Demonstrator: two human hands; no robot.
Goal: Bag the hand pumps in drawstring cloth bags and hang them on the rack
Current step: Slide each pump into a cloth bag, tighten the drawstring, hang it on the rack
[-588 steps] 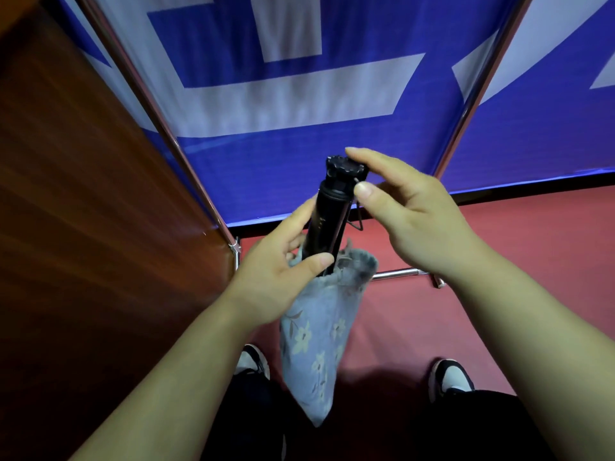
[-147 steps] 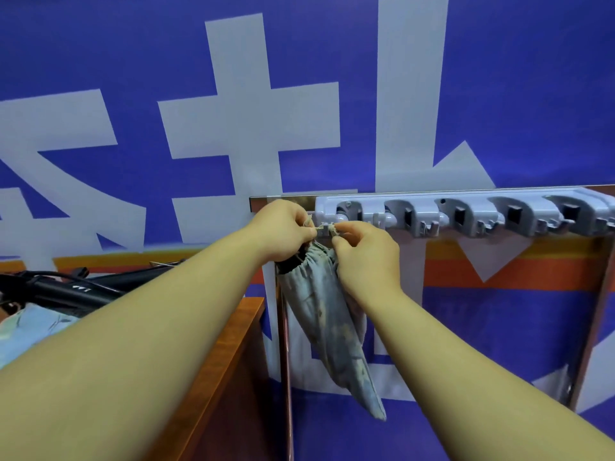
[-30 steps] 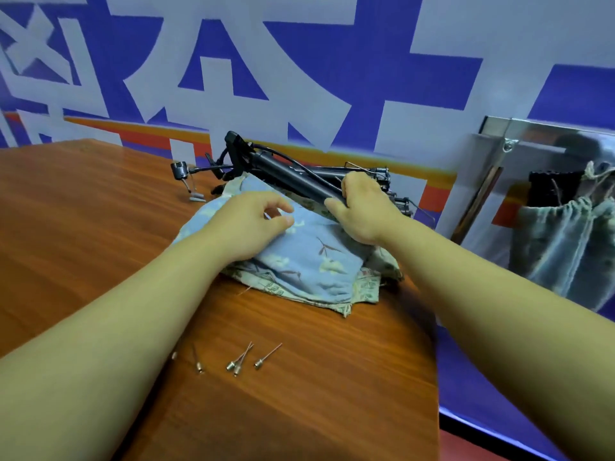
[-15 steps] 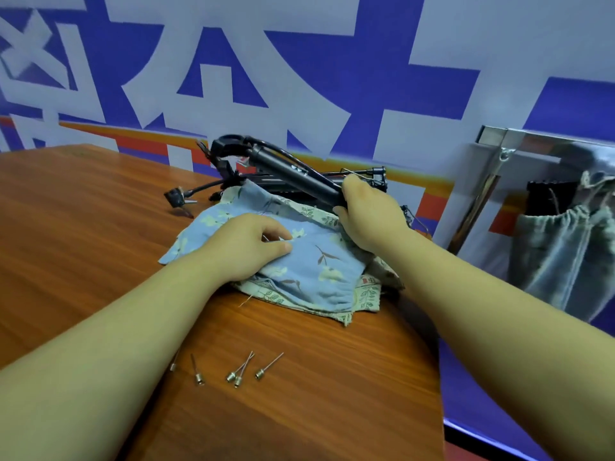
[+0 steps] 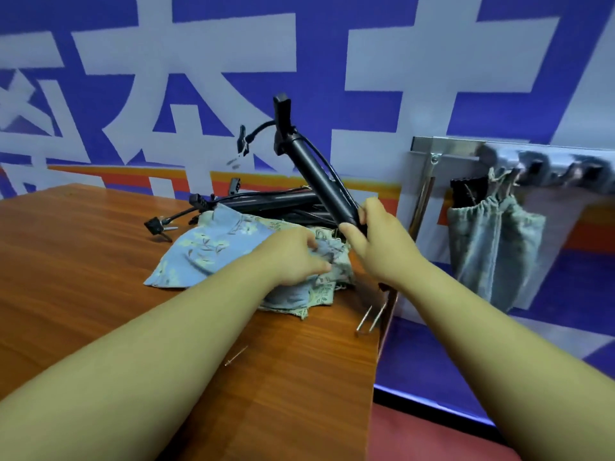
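- Black hand pump: the fingers and thumb of the right hand are wrapped round the lower end of its barrel. They hold it tilted, with the handle uppermost and leaning left and a hose curling off near the top.
- Left hand lies on a heap of floral cloth bags, its fingers and thumb curled into the fabric and pinching a fold.
- Those bags, pale blue and cream, lie crumpled on the wooden tabletop near its right edge.
- Behind them, more black pumps lie flat in a pile, their hoses trailing left.
- Thin metal needles lie just beside the tabletop's right edge, with one more nearer the camera.
- Off to the right, a grey rack of hooks carries a grey-green drawstring bag by its cord. A pump's black end shows at the bag's mouth.
- Blue-and-white banner fills the background.
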